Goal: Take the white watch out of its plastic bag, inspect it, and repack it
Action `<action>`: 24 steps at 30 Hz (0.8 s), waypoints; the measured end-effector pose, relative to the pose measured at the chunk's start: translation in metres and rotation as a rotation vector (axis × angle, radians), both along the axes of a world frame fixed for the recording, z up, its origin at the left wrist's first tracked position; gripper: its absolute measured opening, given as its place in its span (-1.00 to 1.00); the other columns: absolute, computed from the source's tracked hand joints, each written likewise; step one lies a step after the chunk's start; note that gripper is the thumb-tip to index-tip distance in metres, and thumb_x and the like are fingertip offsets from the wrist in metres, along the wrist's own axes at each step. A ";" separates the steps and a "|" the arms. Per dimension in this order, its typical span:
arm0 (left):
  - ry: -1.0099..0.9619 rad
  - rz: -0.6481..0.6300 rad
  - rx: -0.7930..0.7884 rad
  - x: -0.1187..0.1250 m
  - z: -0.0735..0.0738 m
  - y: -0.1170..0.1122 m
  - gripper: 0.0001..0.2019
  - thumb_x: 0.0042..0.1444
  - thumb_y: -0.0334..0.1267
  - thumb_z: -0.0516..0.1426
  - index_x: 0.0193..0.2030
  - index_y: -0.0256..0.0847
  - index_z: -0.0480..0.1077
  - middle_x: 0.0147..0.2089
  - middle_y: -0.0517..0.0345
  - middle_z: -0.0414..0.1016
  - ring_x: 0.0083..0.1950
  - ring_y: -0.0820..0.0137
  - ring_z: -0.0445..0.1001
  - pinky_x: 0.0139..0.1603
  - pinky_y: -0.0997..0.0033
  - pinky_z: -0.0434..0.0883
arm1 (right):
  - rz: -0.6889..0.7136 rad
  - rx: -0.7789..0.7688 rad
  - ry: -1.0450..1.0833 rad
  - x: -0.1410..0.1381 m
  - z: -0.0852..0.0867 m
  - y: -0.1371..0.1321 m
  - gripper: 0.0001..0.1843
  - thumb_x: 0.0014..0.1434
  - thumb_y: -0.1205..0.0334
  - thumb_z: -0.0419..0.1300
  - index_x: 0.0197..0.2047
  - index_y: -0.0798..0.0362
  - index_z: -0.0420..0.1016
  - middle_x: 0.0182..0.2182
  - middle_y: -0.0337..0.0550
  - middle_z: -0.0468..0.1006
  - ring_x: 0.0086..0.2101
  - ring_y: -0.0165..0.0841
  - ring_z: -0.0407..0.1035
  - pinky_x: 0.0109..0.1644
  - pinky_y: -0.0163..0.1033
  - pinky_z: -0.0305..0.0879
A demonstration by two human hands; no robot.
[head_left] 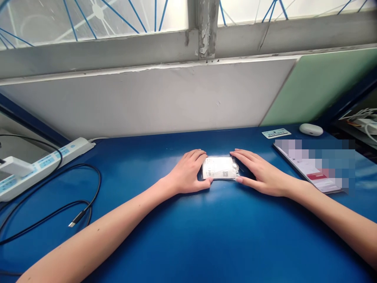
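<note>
A small clear-wrapped packet (218, 168) with a white printed label lies flat on the blue desk (188, 236), between the person's two hands. The left hand (190, 173) spans its left end, thumb at the lower corner and fingers curved to the upper one; the right hand (262, 177) brackets the other end likewise, thumb and fingers well parted, palm clear of the wrap. Whether the fingertips truly grip or only rest at the edges, I cannot tell from here. So far the packet is laid label up and framed from both sides; lifting or opening looks not yet done, so the handling seems at an early point. A device (318, 177) with a blurred-out screen lies beyond the right hand, near a card (276, 133) and a white case (311, 129)
</note>
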State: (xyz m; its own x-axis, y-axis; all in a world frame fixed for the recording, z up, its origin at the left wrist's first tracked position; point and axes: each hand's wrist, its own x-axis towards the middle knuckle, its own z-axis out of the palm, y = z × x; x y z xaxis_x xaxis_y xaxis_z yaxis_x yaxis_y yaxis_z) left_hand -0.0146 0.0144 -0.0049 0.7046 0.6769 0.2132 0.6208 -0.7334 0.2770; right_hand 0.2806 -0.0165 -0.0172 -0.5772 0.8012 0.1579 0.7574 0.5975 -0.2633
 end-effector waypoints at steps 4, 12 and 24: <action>0.014 0.005 0.010 0.000 0.002 -0.001 -0.37 0.11 0.00 0.20 0.23 -0.37 0.32 0.30 -0.29 0.35 0.37 -0.04 0.26 0.37 -0.05 0.25 | 0.004 -0.001 -0.002 -0.002 0.004 -0.001 -0.23 0.35 -0.14 0.04 0.46 0.11 0.03 0.37 0.26 0.23 0.34 0.09 0.14 0.31 0.28 0.21; 0.001 0.017 -0.031 0.000 0.004 -0.001 -0.23 0.13 0.27 0.19 0.24 -0.35 0.33 0.32 -0.30 0.33 0.38 -0.08 0.25 0.37 -0.09 0.24 | 0.009 -0.024 0.035 0.001 0.003 0.000 -0.24 0.37 -0.10 0.02 0.49 0.06 -0.02 0.39 0.21 0.23 0.33 0.10 0.15 0.31 0.29 0.21; -0.028 0.029 -0.053 0.001 0.003 -0.001 -0.24 0.02 0.24 0.29 0.20 -0.29 0.36 0.30 -0.27 0.37 0.39 -0.08 0.26 0.37 -0.10 0.24 | -0.005 -0.029 0.023 0.002 0.006 0.003 -0.24 0.33 -0.14 0.07 0.47 0.02 0.08 0.39 0.11 0.25 0.37 0.09 0.05 0.35 0.28 0.15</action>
State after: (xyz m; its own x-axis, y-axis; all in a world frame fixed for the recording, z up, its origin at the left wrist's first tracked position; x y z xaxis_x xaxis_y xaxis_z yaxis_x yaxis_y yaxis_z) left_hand -0.0133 0.0139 -0.0014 0.6784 0.7081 0.1958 0.6333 -0.6987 0.3328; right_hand 0.2822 -0.0139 -0.0116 -0.5694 0.8088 0.1472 0.7542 0.5852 -0.2979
